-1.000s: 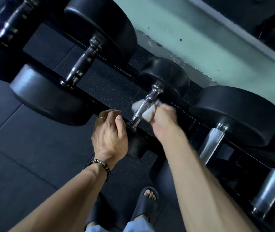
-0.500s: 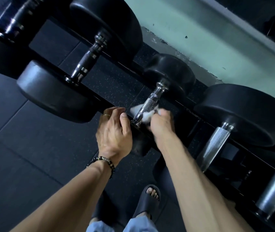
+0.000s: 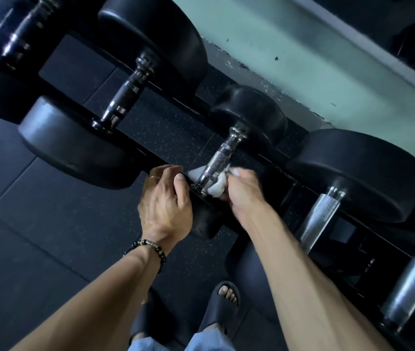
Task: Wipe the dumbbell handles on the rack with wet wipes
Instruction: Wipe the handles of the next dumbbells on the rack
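Slid down one of five handles (image 3: pixel 218 160), right hand (image 3: pixel 245 193) clutches one wipe (image 3: pixel 218 187); left hand (image 3: pixel 164 206) grips the head (image 3: pixel 202 219).

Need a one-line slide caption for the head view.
Right hand wraps a wet wipe around the near end of a small dumbbell's handle; left hand steadies its near head.
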Action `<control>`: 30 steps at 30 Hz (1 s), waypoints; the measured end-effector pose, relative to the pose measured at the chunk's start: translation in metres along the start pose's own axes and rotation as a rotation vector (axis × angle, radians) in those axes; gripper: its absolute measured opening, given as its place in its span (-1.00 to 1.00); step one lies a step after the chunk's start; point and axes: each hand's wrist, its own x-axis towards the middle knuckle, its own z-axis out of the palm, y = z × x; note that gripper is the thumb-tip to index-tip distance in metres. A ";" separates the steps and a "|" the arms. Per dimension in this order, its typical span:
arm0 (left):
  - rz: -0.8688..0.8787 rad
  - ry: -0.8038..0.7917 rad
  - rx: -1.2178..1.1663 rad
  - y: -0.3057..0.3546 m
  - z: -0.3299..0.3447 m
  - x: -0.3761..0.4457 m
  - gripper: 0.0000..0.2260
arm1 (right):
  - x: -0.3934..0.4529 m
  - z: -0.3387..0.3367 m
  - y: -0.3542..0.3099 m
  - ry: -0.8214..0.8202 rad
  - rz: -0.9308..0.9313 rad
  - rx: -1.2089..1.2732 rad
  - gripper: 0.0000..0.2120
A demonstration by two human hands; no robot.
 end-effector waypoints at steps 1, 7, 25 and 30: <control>0.001 -0.003 0.000 0.000 0.000 -0.001 -0.46 | 0.012 -0.001 -0.004 0.086 0.005 0.113 -0.87; 0.009 0.002 -0.001 0.001 0.000 0.001 -0.43 | 0.018 0.011 -0.002 0.161 0.096 0.242 -0.74; 0.004 -0.003 -0.008 -0.001 0.000 -0.001 -0.55 | 0.015 0.004 -0.029 0.081 0.029 0.280 -0.68; 0.004 -0.021 0.009 0.000 -0.002 -0.002 -0.55 | -0.008 -0.008 0.003 0.042 -0.011 -0.050 -0.79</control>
